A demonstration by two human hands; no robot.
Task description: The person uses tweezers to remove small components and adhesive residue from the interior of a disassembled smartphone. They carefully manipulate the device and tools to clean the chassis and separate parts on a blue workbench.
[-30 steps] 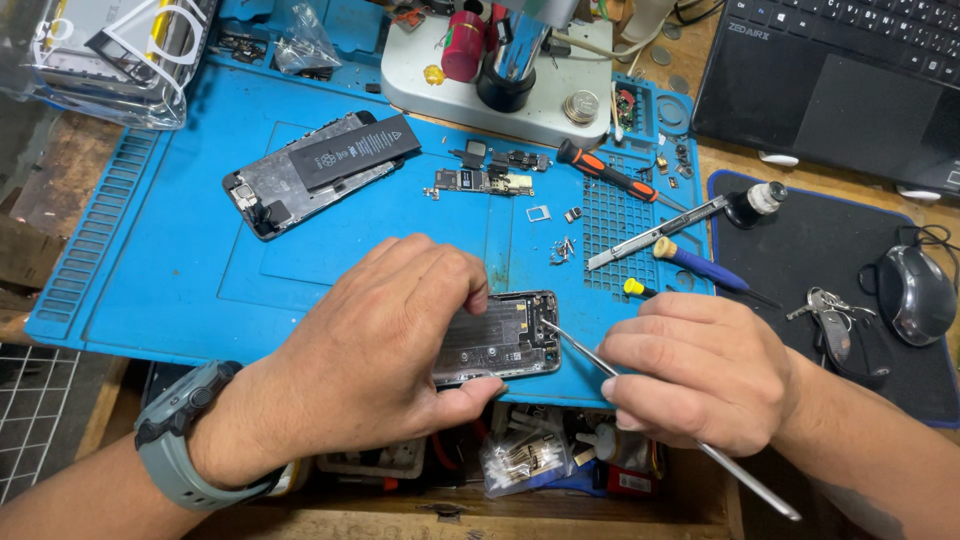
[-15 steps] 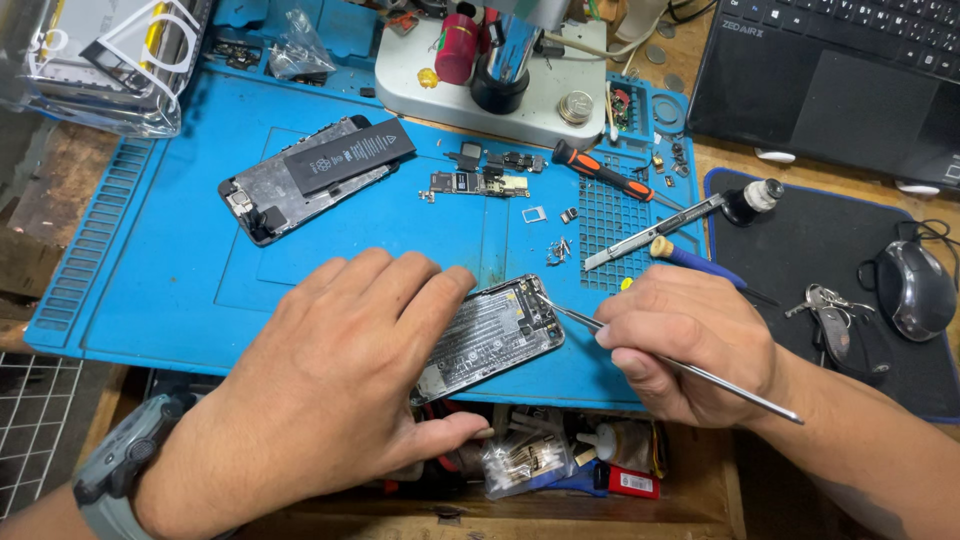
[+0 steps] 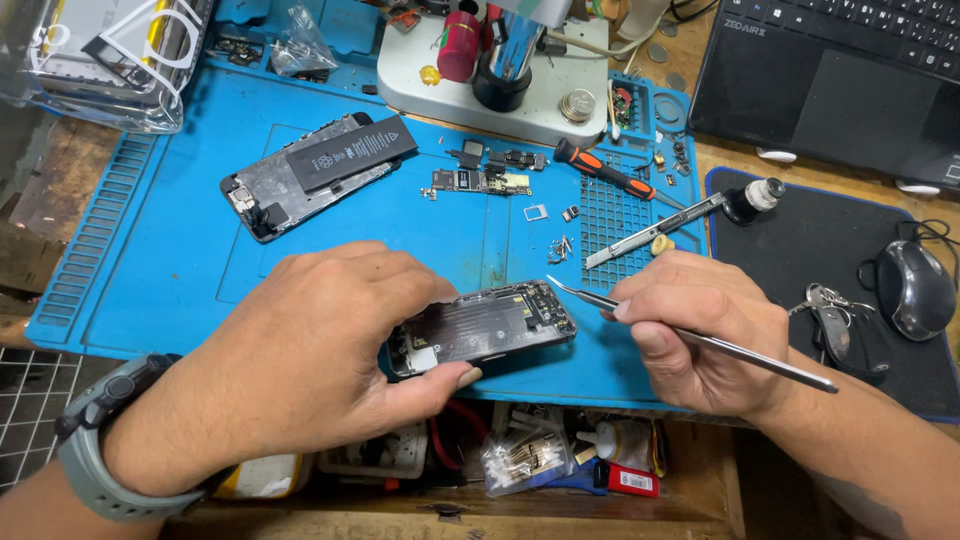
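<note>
My left hand grips an opened phone chassis, tilted up off the blue work mat near its front edge. My right hand holds thin metal tweezers. Their tip points left and sits just right of the chassis's upper right corner, apart from it. A grey watch is on my left wrist.
A second opened phone with a black battery lies at the mat's upper left. A small circuit board, loose screws, an orange-handled screwdriver and a utility knife lie mid-mat. A microscope base, laptop and mouse stand behind and right.
My left hand has shifted left and tipped the chassis so more of its inside shows. My right hand has risen and turned the tweezers toward its corner.
</note>
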